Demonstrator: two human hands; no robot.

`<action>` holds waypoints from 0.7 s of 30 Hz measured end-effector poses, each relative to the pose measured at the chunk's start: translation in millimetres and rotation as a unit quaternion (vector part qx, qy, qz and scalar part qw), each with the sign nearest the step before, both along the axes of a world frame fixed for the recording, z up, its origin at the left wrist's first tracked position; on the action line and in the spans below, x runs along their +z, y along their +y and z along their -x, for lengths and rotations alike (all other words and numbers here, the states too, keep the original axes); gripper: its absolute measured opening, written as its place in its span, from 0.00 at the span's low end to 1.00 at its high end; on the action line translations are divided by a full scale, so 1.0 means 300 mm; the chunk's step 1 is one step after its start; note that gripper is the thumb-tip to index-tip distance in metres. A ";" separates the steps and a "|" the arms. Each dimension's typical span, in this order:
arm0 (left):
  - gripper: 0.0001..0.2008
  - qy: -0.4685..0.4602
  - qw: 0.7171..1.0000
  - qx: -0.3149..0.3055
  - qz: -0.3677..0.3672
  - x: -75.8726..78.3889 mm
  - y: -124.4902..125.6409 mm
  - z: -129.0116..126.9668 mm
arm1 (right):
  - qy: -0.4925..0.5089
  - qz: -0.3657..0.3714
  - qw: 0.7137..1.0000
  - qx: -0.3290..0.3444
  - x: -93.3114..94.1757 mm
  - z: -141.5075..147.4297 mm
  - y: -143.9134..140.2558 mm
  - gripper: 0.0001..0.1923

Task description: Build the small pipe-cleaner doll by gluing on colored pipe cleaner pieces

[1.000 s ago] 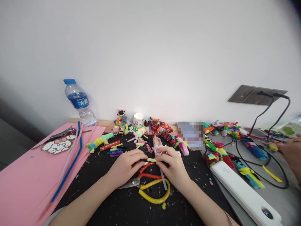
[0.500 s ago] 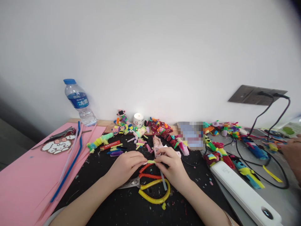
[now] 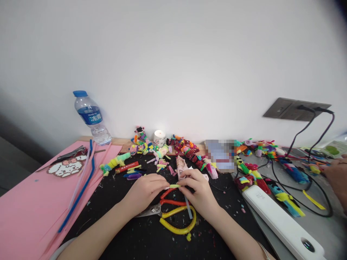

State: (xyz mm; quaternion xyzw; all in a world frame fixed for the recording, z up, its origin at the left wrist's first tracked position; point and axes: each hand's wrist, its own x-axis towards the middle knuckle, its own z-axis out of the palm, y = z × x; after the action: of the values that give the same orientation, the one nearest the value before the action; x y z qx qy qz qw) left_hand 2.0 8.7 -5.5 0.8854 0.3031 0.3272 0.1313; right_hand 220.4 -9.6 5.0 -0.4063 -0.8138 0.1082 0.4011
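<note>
Between my fingertips stretches a short yellow-green piece of pipe cleaner [image 3: 174, 186]. My left hand [image 3: 150, 186] pinches its left end, where a whitish tip shows; my right hand [image 3: 196, 187] pinches the other end. Just below the hands lie scissors [image 3: 179, 219] with one orange and one yellow handle, their blades partly under my left wrist. A translucent stick [image 3: 189, 207] pokes out beneath my right hand across the handles. Behind that hand is a pinkish wrapped bundle [image 3: 181, 164], partly covered by the fingers.
Cut pipe cleaner pieces [image 3: 132, 175] and a red packet [image 3: 127, 167] lie left of centre. Pipe cleaner figures [image 3: 193, 155] line the back beside a white tub [image 3: 159, 137]. A bottle [image 3: 90, 117], pink sheet [image 3: 32, 202] and white device [image 3: 282, 220] flank the mat. Another person's hand [image 3: 337, 177] is far right.
Almost nothing differs. My fingers shift very slightly around the yellow-green piece, and the other person's hand at the far right moves a little.
</note>
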 end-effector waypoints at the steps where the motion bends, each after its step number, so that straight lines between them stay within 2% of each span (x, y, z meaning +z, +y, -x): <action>1: 0.14 0.000 1.000 0.002 0.001 -0.002 0.000 0.001 | 0.000 0.001 1.000 0.000 0.000 0.000 0.000 0.08; 5: 0.14 -0.005 1.000 0.030 0.007 -0.006 0.004 0.007 | 0.003 0.009 1.000 -0.009 -0.001 -0.002 0.001 0.09; 10: 0.15 0.011 0.996 0.086 0.016 -0.004 0.013 0.019 | 0.016 0.010 0.998 -0.054 0.000 -0.001 0.003 0.09; 21: 0.09 0.089 0.990 0.095 0.062 -0.006 0.017 0.012 | 0.002 0.010 0.998 -0.061 -0.010 -0.003 0.002 0.11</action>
State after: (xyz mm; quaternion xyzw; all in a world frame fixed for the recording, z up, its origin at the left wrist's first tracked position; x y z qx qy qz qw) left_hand -1.6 13.8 -7.3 0.8685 0.4159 0.2385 0.1262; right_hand 221.5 -9.0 2.0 -0.4590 -0.7854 0.0930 0.4047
